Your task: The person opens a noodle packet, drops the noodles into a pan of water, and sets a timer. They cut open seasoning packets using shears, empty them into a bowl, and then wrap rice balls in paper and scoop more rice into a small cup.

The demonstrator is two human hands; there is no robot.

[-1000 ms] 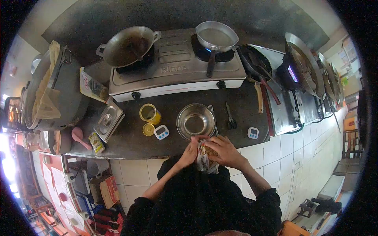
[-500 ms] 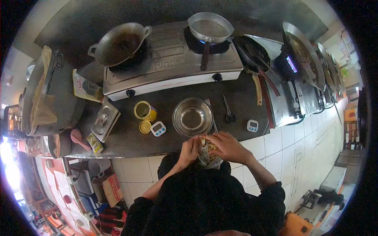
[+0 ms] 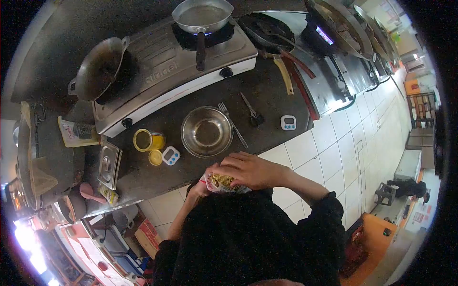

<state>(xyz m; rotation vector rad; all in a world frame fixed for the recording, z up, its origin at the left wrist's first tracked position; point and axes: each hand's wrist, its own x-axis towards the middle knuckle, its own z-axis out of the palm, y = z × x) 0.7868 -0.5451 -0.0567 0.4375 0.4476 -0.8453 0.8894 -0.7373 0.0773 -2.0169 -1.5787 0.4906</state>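
Close to my body, below the counter's front edge, my left hand grips the side of a clear plastic bag with red marking. Yellowish-brown pieces, too small to name, show inside it. My right hand lies over the bag's top and right side with its fingers curled on it; its fingertips are partly hidden. Just beyond my hands stands a steel mixing bowl. A fork lies along the bowl's right side, and scissors rest farther right.
Left of the bowl are a yellow can, its lid and a timer. Another timer sits near the counter's right edge. Behind, a gas stove carries a wok and a saucepan over a blue flame.
My view has turned, so the counter appears tilted. The bag's contents show more from above now. My right hand has shifted across the top of the bag, and both hands remain on it.
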